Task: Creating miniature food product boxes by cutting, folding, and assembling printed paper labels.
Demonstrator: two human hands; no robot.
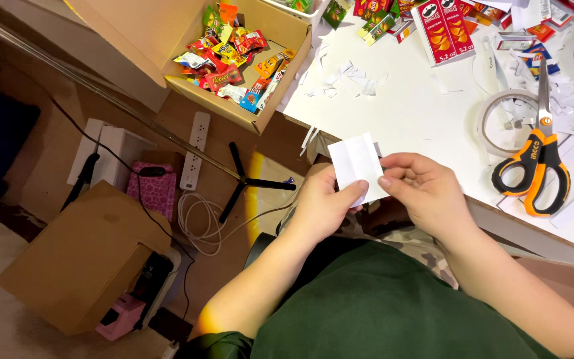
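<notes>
Pinching a white paper slip [357,163], both hands, left [322,203] and right [426,189], curl closed before the chest.

white paper slip [355,161], orange-and-black scissors [534,166], pink patterned box [155,188], green shirt [380,306].

Scissors [533,166] lie on the table [406,106] right of a tape roll [499,123]; an open box [260,60] of sweets [234,56] sits at its left edge.
</notes>
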